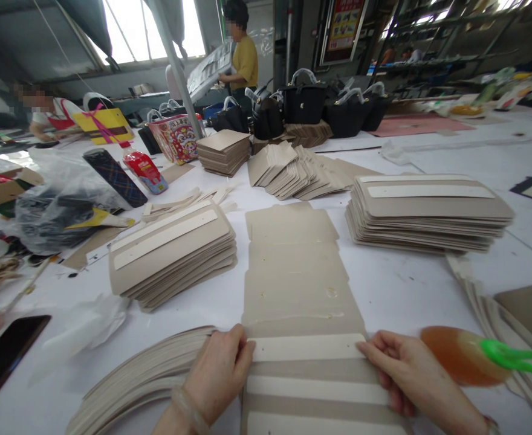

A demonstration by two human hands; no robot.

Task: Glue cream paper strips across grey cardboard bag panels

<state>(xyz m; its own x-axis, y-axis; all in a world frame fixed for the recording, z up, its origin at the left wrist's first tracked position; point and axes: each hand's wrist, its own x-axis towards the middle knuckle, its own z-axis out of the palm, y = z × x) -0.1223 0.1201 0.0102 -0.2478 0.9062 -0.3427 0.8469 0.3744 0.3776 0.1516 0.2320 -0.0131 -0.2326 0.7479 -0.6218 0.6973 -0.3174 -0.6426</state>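
My left hand pinches the left end of a pale strip, and my right hand has its fingertips closed at the strip's right end. The strip lies flat across overlapping grey-beige board panels, with small holes near its ends. Shiny glue-like streaks show on the panels just beyond it. Nearer me, another pale strip crosses a panel. Beside my left hand fans a pile of long curved strips. To the right of my right hand lies a bottle of amber liquid with a green nozzle.
Stacks of strip-bearing panels stand at left and right. Further back are loose board pieces, a red bottle and black handbags. A phone lies at left. A person in yellow stands behind.
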